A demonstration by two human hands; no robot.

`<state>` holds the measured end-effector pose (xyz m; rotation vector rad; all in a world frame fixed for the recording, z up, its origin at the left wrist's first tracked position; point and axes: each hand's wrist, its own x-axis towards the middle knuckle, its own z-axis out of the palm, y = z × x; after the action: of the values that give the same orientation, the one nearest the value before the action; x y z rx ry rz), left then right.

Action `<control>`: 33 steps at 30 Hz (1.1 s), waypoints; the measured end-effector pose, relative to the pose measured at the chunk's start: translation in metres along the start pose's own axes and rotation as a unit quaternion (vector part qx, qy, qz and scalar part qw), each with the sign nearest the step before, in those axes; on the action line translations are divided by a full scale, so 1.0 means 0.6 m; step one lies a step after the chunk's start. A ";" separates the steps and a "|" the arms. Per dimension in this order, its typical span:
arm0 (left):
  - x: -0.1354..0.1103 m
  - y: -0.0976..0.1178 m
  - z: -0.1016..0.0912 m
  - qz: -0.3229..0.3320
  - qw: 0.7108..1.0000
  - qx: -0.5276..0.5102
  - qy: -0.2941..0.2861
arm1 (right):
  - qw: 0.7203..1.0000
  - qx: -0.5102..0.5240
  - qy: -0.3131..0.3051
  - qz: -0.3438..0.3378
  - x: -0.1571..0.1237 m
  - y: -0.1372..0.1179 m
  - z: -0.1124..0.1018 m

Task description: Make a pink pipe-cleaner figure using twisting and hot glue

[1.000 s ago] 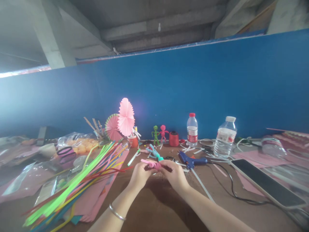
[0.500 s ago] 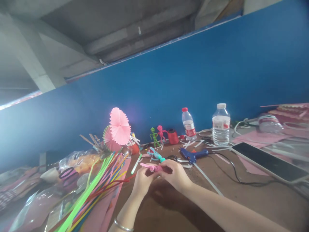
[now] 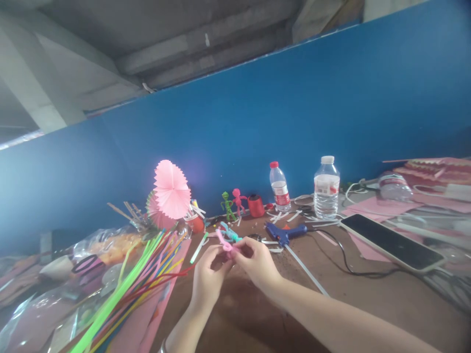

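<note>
Both hands meet over the brown table (image 3: 368, 299) and pinch a bent pink pipe cleaner (image 3: 224, 242). My left hand (image 3: 206, 280) grips its near part with curled fingers. My right hand (image 3: 255, 262) holds the other side, thumb and fingers closed on it. One pink end sticks up and to the left above the fingers. Just behind them lies a blue and teal pipe-cleaner figure (image 3: 231, 232).
A bundle of coloured pipe cleaners (image 3: 138, 277) lies at the left on pink paper. A blue glue gun (image 3: 283, 232) with black cord, a phone (image 3: 392, 241), two water bottles (image 3: 326, 187), a red spool (image 3: 255, 205), small green and pink figures (image 3: 232, 203) and pink paper fans (image 3: 170, 189) stand behind.
The view has tilted and shifted, so the table items slid left. Both hands kept hold of the pink pipe cleaner and its free end now points upward instead of lying flat to the left.
</note>
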<state>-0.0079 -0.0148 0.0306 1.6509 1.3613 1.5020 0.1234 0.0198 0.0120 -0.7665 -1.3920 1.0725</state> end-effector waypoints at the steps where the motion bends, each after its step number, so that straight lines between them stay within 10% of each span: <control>1: -0.002 0.001 0.001 -0.004 1.000 -0.009 0.007 | 1.000 0.025 -0.004 0.008 -0.001 -0.004 0.001; 13: -0.018 0.001 0.018 0.006 0.995 -0.076 0.067 | 0.968 0.248 -0.025 0.039 -0.010 -0.002 0.020; 33: -0.017 -0.003 0.015 0.042 0.998 -0.030 0.026 | 0.960 0.274 -0.020 0.057 -0.005 0.010 0.012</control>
<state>0.0012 -0.0212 0.0222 1.6614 1.2758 1.6268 0.1157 0.0179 0.0058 -0.4201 -1.0135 1.4845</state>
